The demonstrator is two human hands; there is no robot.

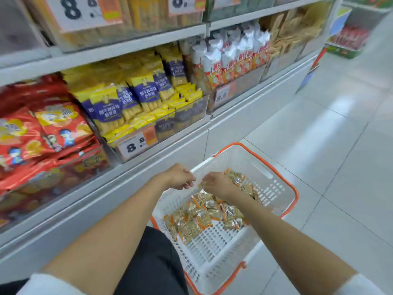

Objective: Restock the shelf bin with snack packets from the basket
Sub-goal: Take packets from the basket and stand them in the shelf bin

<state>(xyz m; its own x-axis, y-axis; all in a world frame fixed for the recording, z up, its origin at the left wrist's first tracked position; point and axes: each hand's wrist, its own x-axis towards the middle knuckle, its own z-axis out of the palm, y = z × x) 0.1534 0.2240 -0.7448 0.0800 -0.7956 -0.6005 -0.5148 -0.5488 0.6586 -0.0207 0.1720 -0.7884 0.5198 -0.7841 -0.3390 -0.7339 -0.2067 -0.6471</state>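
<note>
Early stage, by my read: the snack packets [204, 213] lay heaped in the basket [274, 188], and none was seen going into a shelf bin [187, 116]. Which bin was meant was unclear. The right hand [219, 185] sat inside the basket, fingers curled around 1 of the snack packets atop the heap. The left hand [180, 176] was at the basket's shelf-side rim, fingers curled; cannot tell if it held anything.
</note>
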